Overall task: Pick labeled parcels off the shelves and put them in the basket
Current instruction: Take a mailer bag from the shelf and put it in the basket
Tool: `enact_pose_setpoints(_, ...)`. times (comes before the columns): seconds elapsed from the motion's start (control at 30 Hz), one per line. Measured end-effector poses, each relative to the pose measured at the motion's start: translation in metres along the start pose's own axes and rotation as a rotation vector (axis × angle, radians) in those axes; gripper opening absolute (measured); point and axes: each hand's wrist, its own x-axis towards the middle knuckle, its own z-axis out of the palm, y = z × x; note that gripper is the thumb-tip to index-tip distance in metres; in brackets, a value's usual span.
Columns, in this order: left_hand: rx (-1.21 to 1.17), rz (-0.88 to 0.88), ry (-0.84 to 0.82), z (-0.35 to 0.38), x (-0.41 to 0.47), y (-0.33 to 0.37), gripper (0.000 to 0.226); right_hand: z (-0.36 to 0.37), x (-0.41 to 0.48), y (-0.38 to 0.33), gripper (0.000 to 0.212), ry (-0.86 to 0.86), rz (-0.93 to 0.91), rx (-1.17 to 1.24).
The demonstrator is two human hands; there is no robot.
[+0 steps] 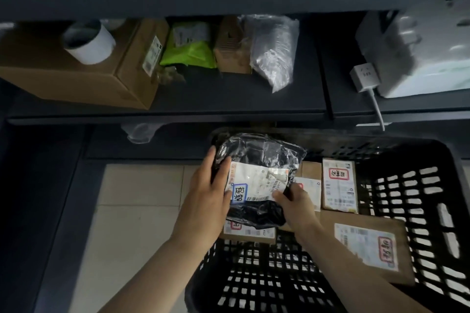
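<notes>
Now both hands are holding a black plastic parcel (262,150) just above the far left corner of the basket (419,201). The left hand (203,195) is gripping the parcel's left edge, with the fingers running along the side and the thumb pressing on top beside the white label (254,180). The right hand (298,204) is pinching the lower right part, thumb on top and the other fingers hidden underneath. The parcel is hanging over cardboard boxes (339,185) that are lying flat in the basket with their labels facing up.

The step in hand looks like setting this bag down. Because the wrapping looks soft and slippery, it is probably best lowered flat with both hands and the label kept upward. It should go well inside the rim rather than drape over the near corner, and the fingers should loosen only once the boxes are bearing its weight. On the shelf (229,99) above, a green bag (189,54) and a clear bag (274,51) are sitting among brown boxes.
</notes>
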Motion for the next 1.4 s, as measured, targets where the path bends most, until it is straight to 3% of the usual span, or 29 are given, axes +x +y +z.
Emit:
enact_pose_setpoints(0.5, 0.063, -0.024, -0.358, 0.01, -0.011, 0.003, 0.068, -0.018, -0.019, 0.04, 0.016, 0.013, 0.015, -0.226)
enact_pose_setpoints(0.7, 0.034, -0.044, -0.331, 0.007, -0.015, 0.006, 0.074, -0.02, -0.027, 0.03, 0.015, 0.058, -0.041, -0.225)
enact_pose_setpoints(0.83, -0.299, -0.112, -0.161, -0.019, -0.005, 0.008, 0.098, -0.034, -0.032, 0.008, 0.007, -0.004, -0.135, -0.212)
enact_pose_setpoints(0.93, -0.746, -0.348, -0.161, -0.043, 0.01, 0.005, 0.111, -0.045, -0.039, -0.013, 0.006, -0.07, -0.252, -0.161)
enact_pose_setpoints(1.03, -1.047, -0.454, -0.172, -0.058, 0.017, -0.003, 0.087, -0.045, -0.041, -0.032, 0.016, -0.019, -0.363, -0.076)
enact_pose_setpoints(1.2, -1.199, -0.5, 0.193, -0.075, 0.013, -0.03, 0.053, -0.029, -0.031, -0.044, 0.014, 0.111, -0.434, 0.108)
enact_pose_setpoints(1.3, -1.348, -0.592, 0.363, -0.083, 0.003, -0.059, 0.052, -0.013, -0.029, -0.034, 0.039, 0.133, -0.437, -0.144)
enact_pose_setpoints(1.4, -1.44, -0.662, 0.454, -0.083, -0.008, -0.085, 0.058, 0.008, -0.028, -0.015, 0.055, -0.036, -0.451, -0.521)
